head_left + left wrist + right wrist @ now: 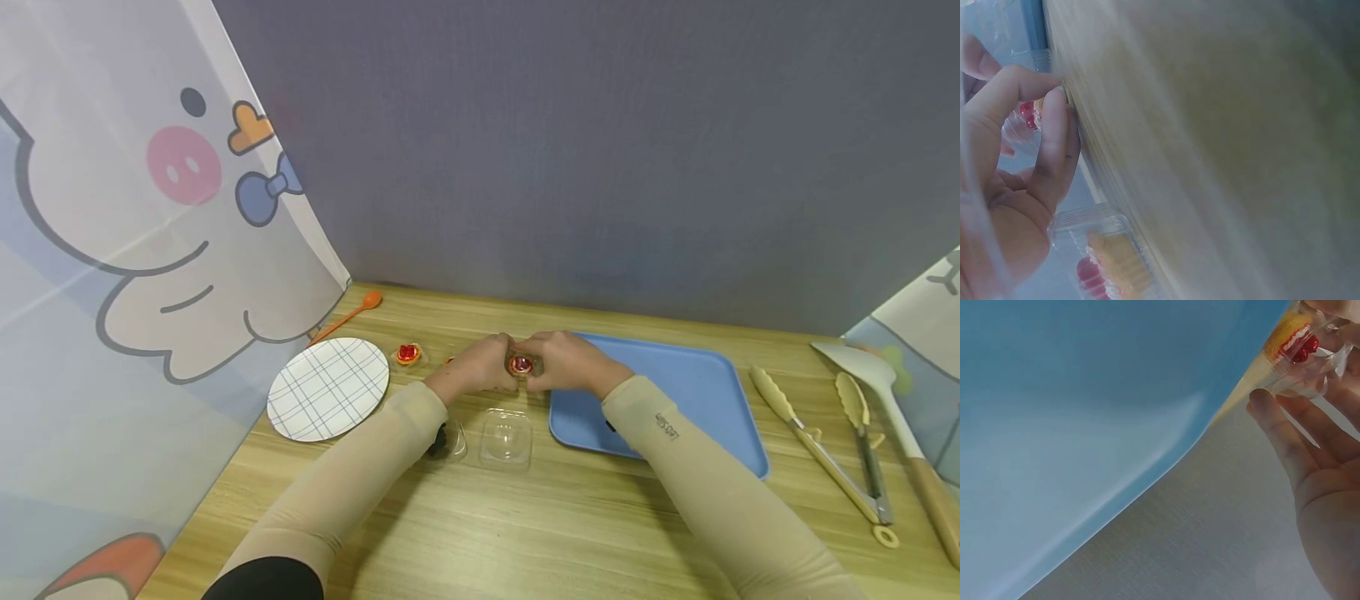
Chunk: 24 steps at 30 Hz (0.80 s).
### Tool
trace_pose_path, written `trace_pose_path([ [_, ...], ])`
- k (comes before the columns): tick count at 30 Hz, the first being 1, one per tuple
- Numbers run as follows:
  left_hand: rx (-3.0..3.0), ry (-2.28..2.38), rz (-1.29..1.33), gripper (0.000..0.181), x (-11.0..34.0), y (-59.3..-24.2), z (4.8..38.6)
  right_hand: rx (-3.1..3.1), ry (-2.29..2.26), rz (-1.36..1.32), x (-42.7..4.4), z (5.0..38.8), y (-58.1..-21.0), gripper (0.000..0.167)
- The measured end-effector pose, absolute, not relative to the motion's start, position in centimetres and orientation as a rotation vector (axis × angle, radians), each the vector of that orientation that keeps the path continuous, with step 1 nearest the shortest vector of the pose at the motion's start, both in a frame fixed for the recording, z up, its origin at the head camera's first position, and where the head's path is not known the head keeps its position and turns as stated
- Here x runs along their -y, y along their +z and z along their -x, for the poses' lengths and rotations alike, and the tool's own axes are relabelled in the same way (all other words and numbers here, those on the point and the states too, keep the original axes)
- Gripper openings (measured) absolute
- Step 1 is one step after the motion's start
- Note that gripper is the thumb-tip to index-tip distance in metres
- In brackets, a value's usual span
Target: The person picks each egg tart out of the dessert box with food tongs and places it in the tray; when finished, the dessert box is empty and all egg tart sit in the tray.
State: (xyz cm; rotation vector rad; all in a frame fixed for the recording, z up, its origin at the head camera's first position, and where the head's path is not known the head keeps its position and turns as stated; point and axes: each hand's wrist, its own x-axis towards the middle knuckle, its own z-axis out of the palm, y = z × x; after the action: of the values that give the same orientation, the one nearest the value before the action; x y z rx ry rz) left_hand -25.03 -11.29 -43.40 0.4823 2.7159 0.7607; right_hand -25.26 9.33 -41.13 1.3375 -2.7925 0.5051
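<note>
My left grip and right grip pinch the box holding the tart — one from each side, presumably so it cannot slide or tip — beside the tray and beyond the plastic shell that lies on the bench.

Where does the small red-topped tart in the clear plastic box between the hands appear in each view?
Head: tart just right of and below centre, between left hand and right hand.
Left wrist: tart at upper left, partly behind the left hand; not the lower tart.
Right wrist: tart at upper right.
Shared landmark: the right hand beside it.
</note>
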Motion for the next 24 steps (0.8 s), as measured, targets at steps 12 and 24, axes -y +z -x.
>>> trace_pose_path([
  [12,-2.711,0.739,-0.501,0.089,11.3,-43.2,24.9,3.122,0.978,-1.085,-10.5,27.4,-39.5,0.058],
  [24,-2.698,0.725,-0.506,0.094,11.3,-42.9,25.0,3.174,1.479,-1.069,-12.3,29.8,-39.7,0.058],
])
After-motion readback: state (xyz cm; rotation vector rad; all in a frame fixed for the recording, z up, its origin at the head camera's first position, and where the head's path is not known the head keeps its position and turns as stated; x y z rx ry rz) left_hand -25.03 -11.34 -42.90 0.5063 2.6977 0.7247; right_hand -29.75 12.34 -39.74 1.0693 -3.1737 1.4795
